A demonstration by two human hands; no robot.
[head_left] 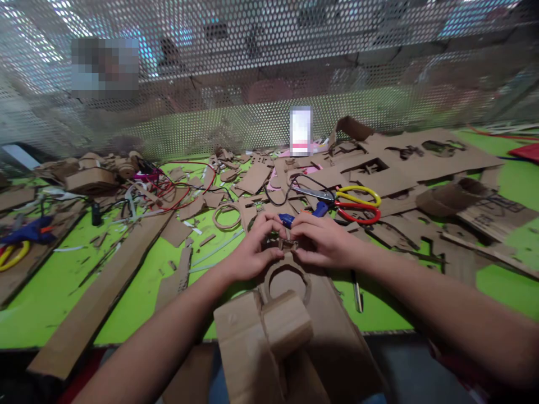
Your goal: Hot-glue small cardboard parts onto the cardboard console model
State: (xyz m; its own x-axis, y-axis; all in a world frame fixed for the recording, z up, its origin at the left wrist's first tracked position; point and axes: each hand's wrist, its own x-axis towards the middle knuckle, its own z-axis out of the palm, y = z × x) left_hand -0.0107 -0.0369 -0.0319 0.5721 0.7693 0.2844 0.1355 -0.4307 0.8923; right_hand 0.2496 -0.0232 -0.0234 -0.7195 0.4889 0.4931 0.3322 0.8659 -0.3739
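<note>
Above a cardboard build, my left hand [259,247] and my right hand [318,241] face each other, fingers pinched on a small cardboard piece [288,244]. Their fingertips hide part of it. Just below it, a cardboard ring [307,286] lies on the build's flat cardboard panel [337,320]. Nearest me, the build carries a rounded cardboard block [288,324] and a squared flap [238,342]. Right beyond my fingers lies a blue glue gun [321,209], partly covered by my right hand. Scissors [357,196] with yellow and red handles rest over it.
Cardboard scraps cover the green table [135,303]. A long cardboard strip [105,286] overhangs the front edge at left. Another blue glue gun [31,230] is at far left. Red and black cables [189,193] tangle behind. A perforated metal screen [202,123] closes the back.
</note>
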